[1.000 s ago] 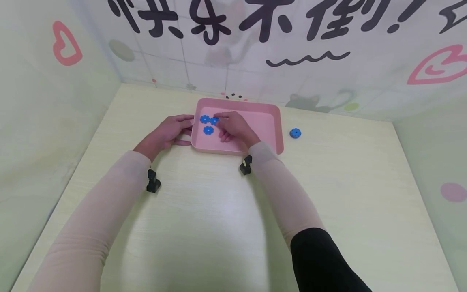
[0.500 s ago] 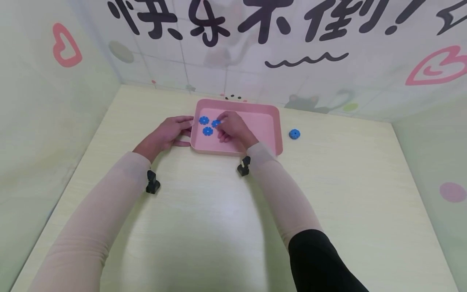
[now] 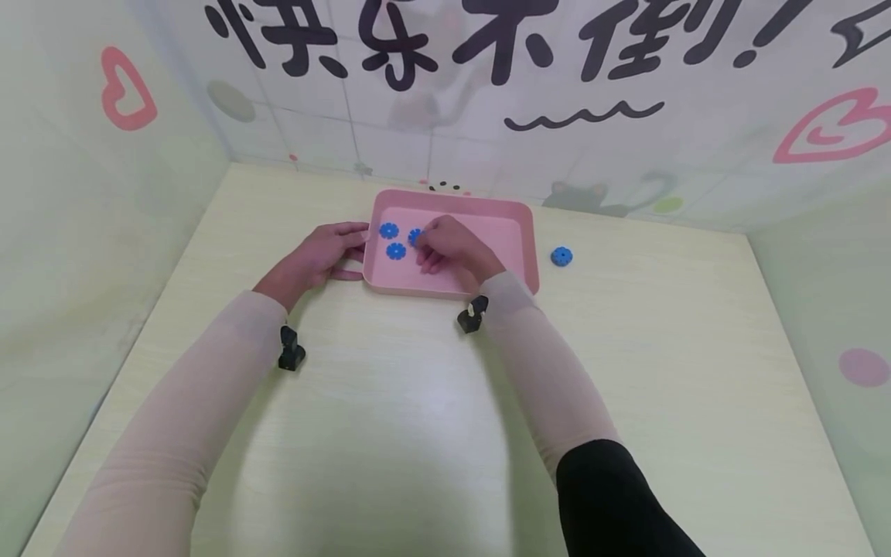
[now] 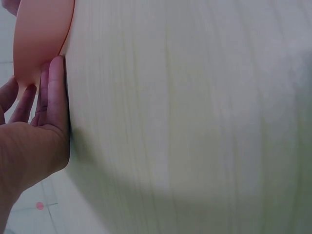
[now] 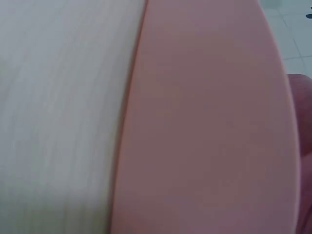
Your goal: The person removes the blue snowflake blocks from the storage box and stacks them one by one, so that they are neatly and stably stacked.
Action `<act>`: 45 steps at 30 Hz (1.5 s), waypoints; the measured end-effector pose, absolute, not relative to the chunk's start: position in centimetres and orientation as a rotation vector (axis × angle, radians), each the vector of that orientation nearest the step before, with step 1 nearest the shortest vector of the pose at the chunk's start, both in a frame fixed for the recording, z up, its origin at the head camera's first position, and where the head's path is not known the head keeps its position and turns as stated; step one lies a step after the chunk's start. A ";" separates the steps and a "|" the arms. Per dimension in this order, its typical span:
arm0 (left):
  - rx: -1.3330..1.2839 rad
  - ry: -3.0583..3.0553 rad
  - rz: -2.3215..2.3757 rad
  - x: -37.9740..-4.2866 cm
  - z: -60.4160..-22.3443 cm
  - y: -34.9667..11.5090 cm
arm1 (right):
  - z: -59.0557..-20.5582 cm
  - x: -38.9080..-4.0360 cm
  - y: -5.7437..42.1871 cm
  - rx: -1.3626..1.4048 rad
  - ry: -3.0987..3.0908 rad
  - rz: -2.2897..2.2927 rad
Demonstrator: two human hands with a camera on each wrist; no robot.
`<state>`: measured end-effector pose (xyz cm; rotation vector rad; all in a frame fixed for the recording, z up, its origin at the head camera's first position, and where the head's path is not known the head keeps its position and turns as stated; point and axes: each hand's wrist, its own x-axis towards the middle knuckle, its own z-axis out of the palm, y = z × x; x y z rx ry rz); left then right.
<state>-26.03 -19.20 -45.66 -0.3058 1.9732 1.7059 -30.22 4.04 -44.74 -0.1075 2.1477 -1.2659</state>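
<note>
Inside the pink tray (image 3: pixel 497 232), my right hand (image 3: pixel 448 241) pinches a blue flower-shaped disc (image 3: pixel 414 237) between finger and thumb, close to the tray floor. Left of it lie two more such discs, an upper blue disc (image 3: pixel 389 230) and a lower blue disc (image 3: pixel 396 251). My left hand (image 3: pixel 320 254) rests against the tray's left end with its fingers spread. In the left wrist view, fingers (image 4: pixel 57 92) touch the outer wall. From the right wrist, the tray's outer side (image 5: pixel 204 122) fills the view and hides the fingertips.
On the table (image 3: pixel 390 402), right of the tray, sits another blue flower-shaped piece (image 3: pixel 561 256), which looks thicker. A printed cloth wall (image 3: pixel 445 147) rises just behind the tray, with side walls left and right. Each wrist carries a black camera mount (image 3: pixel 291 352).
The pinched disc has shifted slightly right and toward me, leaving a gap from the upper left disc it had been next to. My left hand has stayed at the tray's end.
</note>
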 end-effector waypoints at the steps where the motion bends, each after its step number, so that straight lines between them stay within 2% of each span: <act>1: -0.306 1.972 1.706 -26.1 -45.6 -19.2 | -44.6 -30.1 4.2 -0.108 2.145 -1.262; 7: -0.311 1.960 1.711 -26.1 -45.6 -19.2 | -44.2 -29.9 5.1 -0.135 2.133 -1.285; 16: -0.305 1.961 1.716 -25.9 -45.6 -19.3 | -43.3 -29.6 7.6 -0.328 2.240 -1.365; 29: -0.292 1.970 1.703 -26.5 -45.4 -19.1 | -41.5 -29.3 11.2 -0.018 2.345 -1.541; 45: -0.307 1.972 1.701 -26.2 -45.9 -19.2 | -42.7 -27.4 16.4 0.190 2.364 -1.828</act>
